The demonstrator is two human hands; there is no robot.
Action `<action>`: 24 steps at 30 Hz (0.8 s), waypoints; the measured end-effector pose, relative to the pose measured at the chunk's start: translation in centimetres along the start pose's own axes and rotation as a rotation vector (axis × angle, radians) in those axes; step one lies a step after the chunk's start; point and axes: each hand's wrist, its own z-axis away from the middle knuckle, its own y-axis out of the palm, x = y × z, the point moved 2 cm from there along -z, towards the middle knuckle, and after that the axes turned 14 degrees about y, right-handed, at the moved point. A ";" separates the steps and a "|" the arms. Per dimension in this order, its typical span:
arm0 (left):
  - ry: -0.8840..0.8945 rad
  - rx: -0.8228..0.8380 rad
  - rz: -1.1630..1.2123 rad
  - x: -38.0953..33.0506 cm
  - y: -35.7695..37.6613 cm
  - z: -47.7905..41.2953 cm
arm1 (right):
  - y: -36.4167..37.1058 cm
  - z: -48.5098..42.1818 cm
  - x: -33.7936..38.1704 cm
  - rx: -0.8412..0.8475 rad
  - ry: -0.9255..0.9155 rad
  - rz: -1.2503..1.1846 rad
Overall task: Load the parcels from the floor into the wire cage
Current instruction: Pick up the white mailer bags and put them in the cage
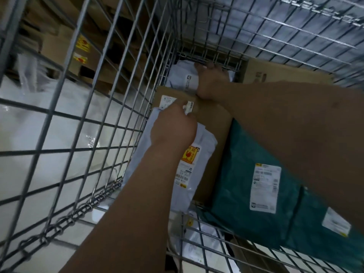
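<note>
Left hand (173,127) grips the upper end of a pale lavender plastic mailer (197,170), which lies beside the left wall of the grey wire cage (94,199). Right hand (210,81) rests on a white plastic parcel (181,75) in the far corner; its grip cannot be told. A flat brown cardboard box (214,119) and teal plastic mailer (236,174) lie inside. Loading seems partly done; parcels left on the floor are not visible.

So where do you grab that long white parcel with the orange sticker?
At its far end, coming down from above. The white parcel lies flat along the wire cage wall, partly on the cardboard box, so its left side looks hard to reach. The left hand grips that end, fingers curled over it.
</note>
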 end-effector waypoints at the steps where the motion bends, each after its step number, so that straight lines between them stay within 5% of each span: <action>1: 0.005 0.005 0.002 -0.3 -0.3 0.3 | -0.5 1.0 -0.2 -0.010 -0.012 0.005; 17: 0.179 0.030 0.004 -6.7 -9.1 16.4 | -9.9 28.6 -2.4 -0.081 -0.114 -0.119; 24: 0.199 -0.105 0.204 -7.3 -9.2 29.7 | -10.9 44.7 -3.9 -0.030 -0.279 -0.336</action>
